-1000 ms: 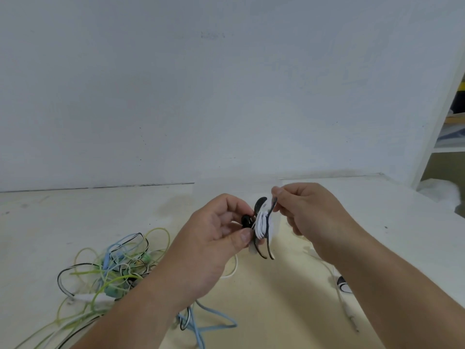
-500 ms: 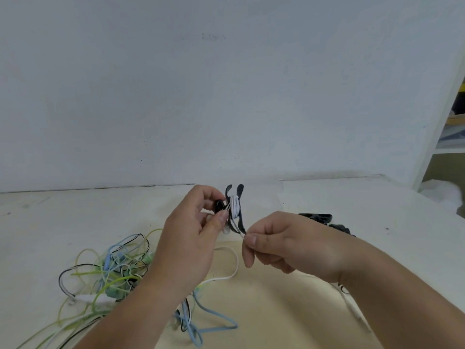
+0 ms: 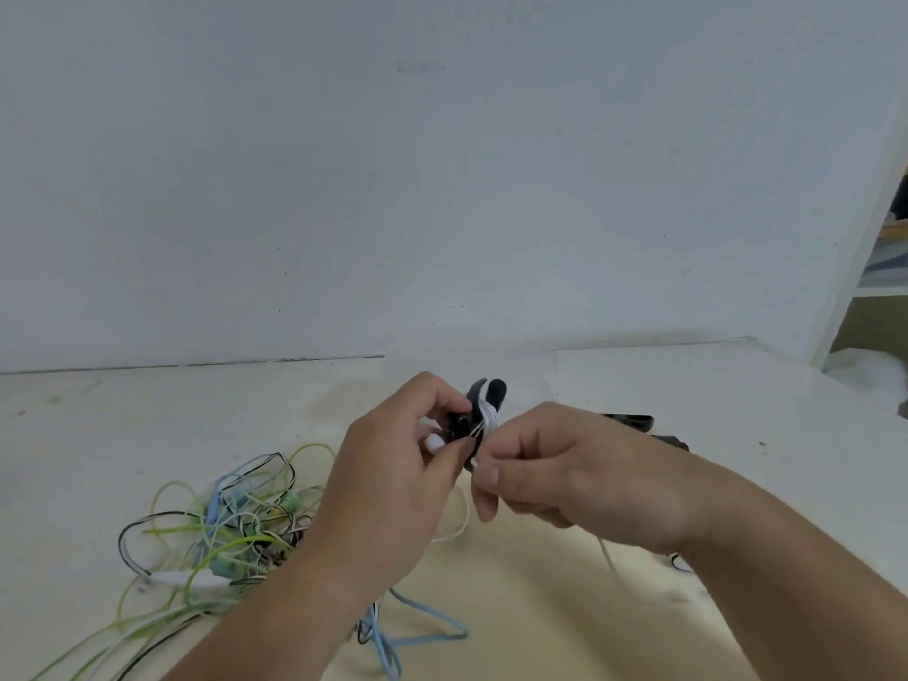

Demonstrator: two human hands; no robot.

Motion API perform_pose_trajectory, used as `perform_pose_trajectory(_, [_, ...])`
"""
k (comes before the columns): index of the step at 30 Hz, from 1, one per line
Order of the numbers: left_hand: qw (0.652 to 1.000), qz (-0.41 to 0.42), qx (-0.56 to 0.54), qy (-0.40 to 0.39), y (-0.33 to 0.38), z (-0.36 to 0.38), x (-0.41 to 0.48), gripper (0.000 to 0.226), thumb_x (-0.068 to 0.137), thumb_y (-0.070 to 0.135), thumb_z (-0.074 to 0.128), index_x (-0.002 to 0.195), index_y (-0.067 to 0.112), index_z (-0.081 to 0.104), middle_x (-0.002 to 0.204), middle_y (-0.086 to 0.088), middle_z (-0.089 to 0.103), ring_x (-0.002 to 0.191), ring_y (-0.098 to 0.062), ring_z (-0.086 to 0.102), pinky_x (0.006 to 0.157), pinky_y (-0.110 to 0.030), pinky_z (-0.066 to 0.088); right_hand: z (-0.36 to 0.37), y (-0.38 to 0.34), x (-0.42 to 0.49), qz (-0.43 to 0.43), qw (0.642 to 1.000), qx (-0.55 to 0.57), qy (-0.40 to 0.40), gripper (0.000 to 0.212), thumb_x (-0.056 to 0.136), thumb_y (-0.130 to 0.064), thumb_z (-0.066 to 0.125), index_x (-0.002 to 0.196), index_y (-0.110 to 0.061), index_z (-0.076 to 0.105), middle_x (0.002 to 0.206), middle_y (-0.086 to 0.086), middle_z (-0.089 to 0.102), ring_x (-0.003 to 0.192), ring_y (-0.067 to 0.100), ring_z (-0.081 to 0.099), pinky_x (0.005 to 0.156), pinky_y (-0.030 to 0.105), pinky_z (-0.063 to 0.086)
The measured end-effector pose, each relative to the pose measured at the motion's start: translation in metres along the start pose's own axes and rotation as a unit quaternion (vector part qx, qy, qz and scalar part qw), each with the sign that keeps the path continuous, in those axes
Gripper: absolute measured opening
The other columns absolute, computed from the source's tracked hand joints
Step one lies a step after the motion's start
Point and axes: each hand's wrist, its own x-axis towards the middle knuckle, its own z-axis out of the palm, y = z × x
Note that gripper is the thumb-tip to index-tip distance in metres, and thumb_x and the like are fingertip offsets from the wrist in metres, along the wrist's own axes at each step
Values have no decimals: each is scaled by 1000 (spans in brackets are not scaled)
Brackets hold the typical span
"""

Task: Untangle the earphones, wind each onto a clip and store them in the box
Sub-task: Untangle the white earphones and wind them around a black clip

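Pale, bare wall (image 3: 442,164) fills the upper half of the head view, and below it a light, worn table (image 3: 98,435) is seen running from the near edge to the wall. At the far right, part of a white shelf unit (image 3: 884,292) is visible. Above the middle of the table a black clip (image 3: 494,391) is held upright in the air by the left hand (image 3: 393,489): the fingers are curled round its lower part and the thumb is pressed against it, so that only the two rounded upper tips are left showing. Several turns of white earphone cable (image 3: 489,417) are wound round the clip's waist, and a white earbud (image 3: 435,442) is seen against the left fingers. The right hand (image 3: 580,484) is held just beside the clip, touching the left hand, with thumb and forefinger closed in a pinch on the white cable close to the winding and the other fingers curled under. A slack loop of that cable (image 3: 459,525) hangs between the two hands. On the table at the left, partly hidden by the left forearm, a tangle of earphones (image 3: 231,523) in green, blue, black and white is spread out, and a blue cable (image 3: 417,631) trails from it toward the near edge. Beyond the right hand, spare black clips (image 3: 634,420) lie on the table.
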Motion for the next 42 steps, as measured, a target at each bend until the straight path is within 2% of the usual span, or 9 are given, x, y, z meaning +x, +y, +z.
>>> perform_pose_trajectory(5, [999,-5,-26,-32,4,-3,-1,27,88,8,71,88,34,62,75,9,71,61,-3,58,59,-9,39,-15,0,-2,0,984,0,180,27,93,-25,62,69,-15,71,53,-7,38,55,19,29,55,34,24])
perform_pose_trajectory(9, [996,-6,-32,-80,3,-4,-1,26,91,9,68,93,35,63,78,8,70,72,-14,65,70,-24,49,-19,1,-2,-6,959,-4,282,28,91,-23,67,65,-15,67,49,-10,32,45,10,25,44,19,25])
perform_pose_trajectory(13, [983,-13,-134,-126,3,-5,2,29,90,-1,66,91,28,65,87,0,70,73,-16,64,75,-22,49,-23,6,0,5,948,27,318,24,92,-26,67,73,-12,70,47,-9,33,44,10,26,41,17,24])
perform_pose_trajectory(19, [954,-24,-263,-140,5,-1,4,19,78,3,66,89,19,68,86,-4,71,74,-15,63,71,-23,53,-17,19,10,65,963,60,254,32,97,-25,59,73,-8,70,56,1,38,54,19,27,52,31,22])
perform_pose_trajectory(22, [956,-30,-280,-84,6,0,4,20,78,0,68,90,16,68,88,-13,71,75,-17,66,70,-23,54,-9,22,13,94,978,61,173,42,101,-25,52,61,-19,66,52,-8,41,51,15,27,49,29,21])
perform_pose_trajectory(25, [964,-42,-261,-27,4,0,5,21,88,-10,64,98,8,64,90,-12,72,77,-18,68,69,-21,55,-1,19,12,96,989,59,93,38,105,-27,47,75,-14,67,51,-9,39,49,13,27,48,26,21])
perform_pose_trajectory(28, [973,-47,-226,11,4,-2,7,19,90,-5,62,100,12,64,90,-4,74,80,-12,69,71,-19,54,5,15,11,58,995,72,47,36,106,-23,45,81,-9,67,54,-8,36,51,12,25,50,27,19])
perform_pose_trajectory(35, [974,-77,-206,57,0,-3,8,18,94,-1,60,100,15,63,96,-7,70,83,-25,74,82,-40,60,2,11,9,32,996,72,28,36,105,-24,48,80,-11,69,57,-6,34,56,16,24,53,30,20])
perform_pose_trajectory(42, [977,-94,-184,51,-1,-4,10,19,93,-5,60,100,12,64,100,-12,68,78,-28,73,81,-40,62,-4,4,3,28,996,17,82,32,99,-26,57,72,-17,71,52,-11,39,51,13,31,53,26,26])
